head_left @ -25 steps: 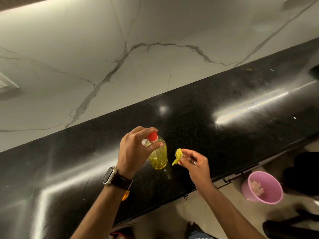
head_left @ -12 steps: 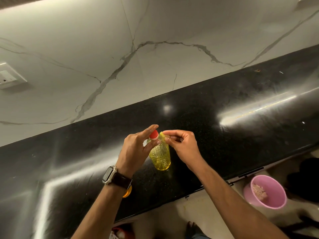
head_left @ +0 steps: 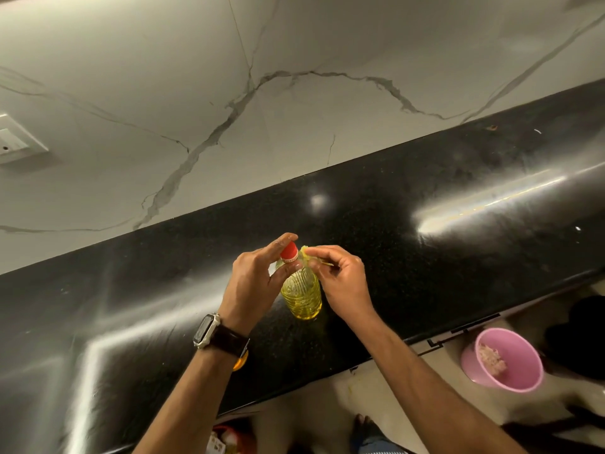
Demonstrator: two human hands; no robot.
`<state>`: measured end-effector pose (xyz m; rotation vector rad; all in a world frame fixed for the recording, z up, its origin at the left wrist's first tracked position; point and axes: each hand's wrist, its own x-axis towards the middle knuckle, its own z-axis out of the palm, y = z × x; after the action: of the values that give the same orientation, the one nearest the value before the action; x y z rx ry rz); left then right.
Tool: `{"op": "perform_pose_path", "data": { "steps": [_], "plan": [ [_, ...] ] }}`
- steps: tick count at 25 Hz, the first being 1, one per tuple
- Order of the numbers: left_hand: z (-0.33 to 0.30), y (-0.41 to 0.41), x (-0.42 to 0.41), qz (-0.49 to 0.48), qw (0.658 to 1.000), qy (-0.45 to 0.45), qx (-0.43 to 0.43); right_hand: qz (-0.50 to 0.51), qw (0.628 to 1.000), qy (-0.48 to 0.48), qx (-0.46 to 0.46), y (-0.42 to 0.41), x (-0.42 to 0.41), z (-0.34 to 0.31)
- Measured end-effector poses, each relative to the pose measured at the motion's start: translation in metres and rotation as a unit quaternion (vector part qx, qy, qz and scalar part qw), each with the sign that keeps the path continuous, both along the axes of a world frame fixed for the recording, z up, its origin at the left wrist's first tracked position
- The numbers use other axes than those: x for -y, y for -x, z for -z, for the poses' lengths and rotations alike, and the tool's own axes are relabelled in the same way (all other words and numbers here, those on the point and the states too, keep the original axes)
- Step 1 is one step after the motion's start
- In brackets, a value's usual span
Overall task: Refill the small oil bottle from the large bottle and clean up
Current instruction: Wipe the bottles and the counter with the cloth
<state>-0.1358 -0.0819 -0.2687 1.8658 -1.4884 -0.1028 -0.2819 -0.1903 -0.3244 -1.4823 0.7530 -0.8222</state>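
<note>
A small clear bottle (head_left: 302,298) full of yellow oil stands upright on the black counter (head_left: 425,257), near its front edge. Its red cap (head_left: 289,251) is on. My left hand (head_left: 253,283) pinches the cap and neck between thumb and fingers. My right hand (head_left: 340,280) is at the bottle's right shoulder and pinches a small yellow scrap (head_left: 306,251) against the neck. No large bottle is in view.
A pink bucket (head_left: 505,362) with some waste in it stands on the floor at the right, below the counter edge. A marble wall with a switch plate (head_left: 13,140) rises behind the counter. A bare foot (head_left: 363,427) shows on the floor.
My right hand has carried the yellow scrap from the counter side up to the bottle's neck. My left hand has kept its hold on the cap.
</note>
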Motion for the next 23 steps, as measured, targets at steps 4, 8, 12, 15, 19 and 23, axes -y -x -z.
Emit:
{"op": "perform_pose_path", "data": {
  "steps": [4,8,12,15,19,23],
  "plan": [
    [0.000,0.002,-0.002,-0.007,1.000,0.008,-0.006,0.033,0.990,-0.032,-0.133,0.004,-0.006,0.060],
    [0.002,0.003,-0.003,-0.010,1.000,0.009,-0.006,0.029,0.975,-0.055,-0.212,0.006,-0.015,0.093],
    [0.002,0.002,-0.004,-0.012,1.000,0.008,-0.008,0.016,0.958,-0.066,-0.280,0.009,-0.028,0.106],
    [0.002,0.003,-0.004,-0.020,1.000,0.005,-0.006,0.055,0.973,-0.031,-0.224,0.009,-0.049,0.096],
    [0.001,0.002,-0.005,-0.027,0.999,0.007,-0.026,0.075,0.993,0.046,-0.082,0.010,-0.065,0.044],
    [0.002,0.001,-0.003,-0.029,0.999,0.006,-0.038,0.054,0.982,0.179,-0.004,0.008,-0.057,0.000]
  ]
}}
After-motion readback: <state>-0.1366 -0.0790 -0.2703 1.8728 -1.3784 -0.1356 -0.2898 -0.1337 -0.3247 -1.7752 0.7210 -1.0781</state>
